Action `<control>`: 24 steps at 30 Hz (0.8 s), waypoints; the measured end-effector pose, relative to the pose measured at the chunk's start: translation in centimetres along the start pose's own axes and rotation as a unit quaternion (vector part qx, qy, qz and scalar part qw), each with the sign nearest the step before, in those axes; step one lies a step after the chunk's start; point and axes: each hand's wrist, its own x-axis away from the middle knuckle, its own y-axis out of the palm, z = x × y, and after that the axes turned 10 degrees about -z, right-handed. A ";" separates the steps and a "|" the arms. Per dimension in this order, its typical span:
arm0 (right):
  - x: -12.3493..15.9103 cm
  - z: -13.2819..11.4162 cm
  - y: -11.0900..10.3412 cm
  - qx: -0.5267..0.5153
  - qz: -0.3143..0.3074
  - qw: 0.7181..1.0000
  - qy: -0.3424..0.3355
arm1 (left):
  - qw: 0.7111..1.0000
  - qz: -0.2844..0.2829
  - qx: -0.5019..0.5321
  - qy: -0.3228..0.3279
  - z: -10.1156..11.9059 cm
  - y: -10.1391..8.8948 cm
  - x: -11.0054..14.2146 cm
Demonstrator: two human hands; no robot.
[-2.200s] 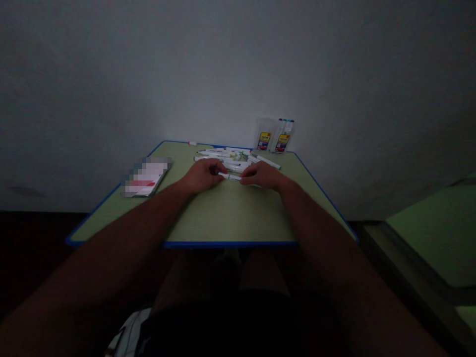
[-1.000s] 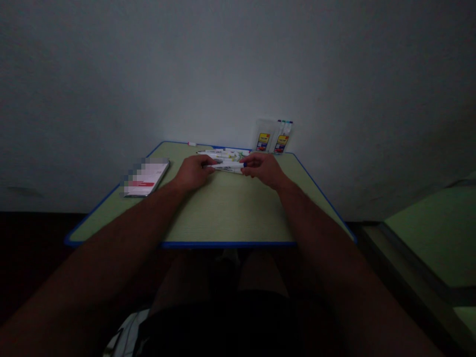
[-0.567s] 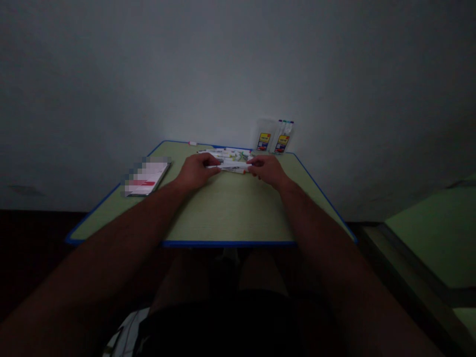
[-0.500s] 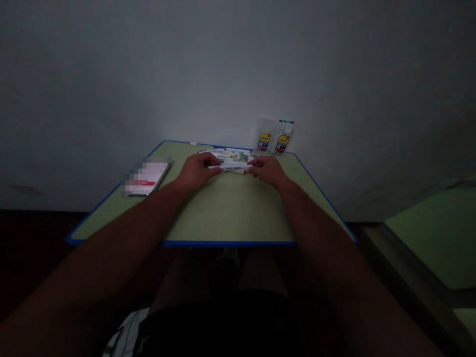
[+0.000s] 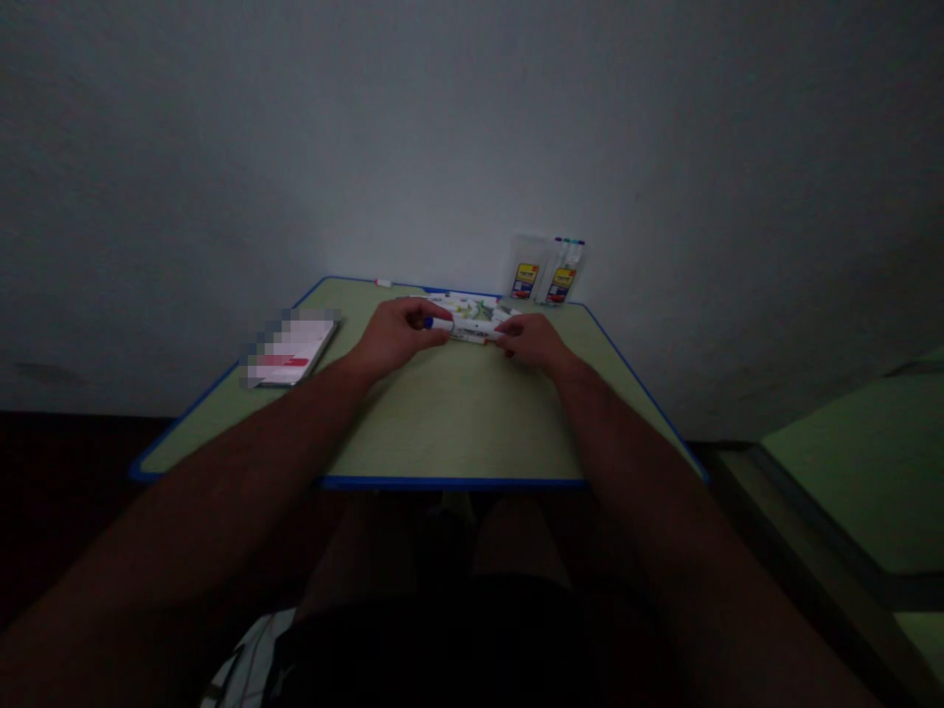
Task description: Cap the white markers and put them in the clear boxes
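Note:
A white marker pen with a blue end [image 5: 472, 326] lies sideways between my two hands. Its blue end is pinched in the fingers of my left hand [image 5: 398, 332]. At the other end, my right hand [image 5: 536, 339] is closed on the same marker, its fingertips partly hidden. Just behind and beneath, several more white markers [image 5: 442, 296] lie in a loose pile, some with coloured ends. A marker with an orange end [image 5: 478, 341] shows below the held one.
A phone-like slab with a blurred screen [image 5: 295, 349] lies at the table's left. Two clear marker cases [image 5: 526, 275] stand at the back right by the wall, the right one holding several markers. A small white and red piece [image 5: 384, 283] lies at the back edge of the blue-rimmed table [image 5: 457, 423].
The marker between my hands has been lifted slightly and turned, and its blue end now shows at my left fingers. Both hands have barely shifted.

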 end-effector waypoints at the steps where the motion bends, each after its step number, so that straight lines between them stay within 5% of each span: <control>1: 0.0 0.0 0.0 0.003 0.000 1.000 0.001 | 1.000 0.002 0.006 0.000 0.0 0.0 0.0; 10: -0.2 0.3 0.1 -0.012 0.023 1.000 -0.003 | 0.995 0.023 0.095 -0.023 -0.4 0.0 -0.4; 24: 0.2 -0.2 0.1 -0.070 0.049 0.996 -0.023 | 0.995 0.049 0.058 -0.066 -1.2 -0.5 -0.7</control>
